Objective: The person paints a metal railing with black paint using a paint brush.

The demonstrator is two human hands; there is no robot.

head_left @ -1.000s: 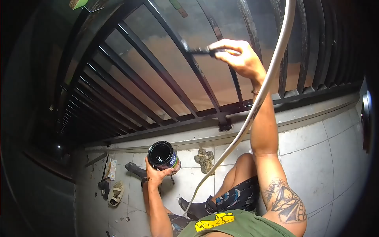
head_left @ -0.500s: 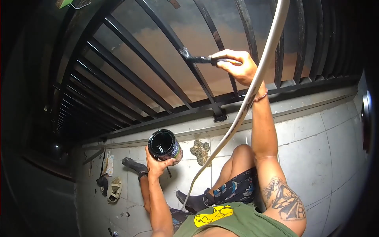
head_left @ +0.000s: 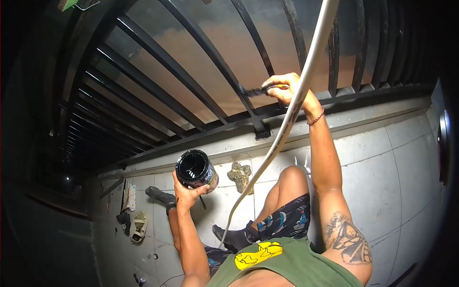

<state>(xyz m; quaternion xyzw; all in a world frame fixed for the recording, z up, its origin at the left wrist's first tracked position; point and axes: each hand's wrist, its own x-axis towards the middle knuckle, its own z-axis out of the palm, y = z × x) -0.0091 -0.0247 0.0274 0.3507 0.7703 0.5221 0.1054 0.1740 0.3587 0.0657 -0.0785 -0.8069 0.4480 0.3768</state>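
My left hand is wrapped round a paint can, its open mouth tilted toward me with dark, glossy paint inside. In my right hand is a paintbrush, gripped by the handle. The brush's dark bristles touch a metal bar of the black railing, low on the bar. Several bars left of it look wet and shiny, while those on the right appear duller and patchy.
A pale hose or cable crosses the view in front of my right wrist. On the tiled floor lie a paint-crusted clump and a sandal. The railing stands on a low ledge.
My right hand has drawn the paintbrush downward along the bar. The paint can in my left hand sits slightly higher and further left in view, as the whole view has shifted a little.
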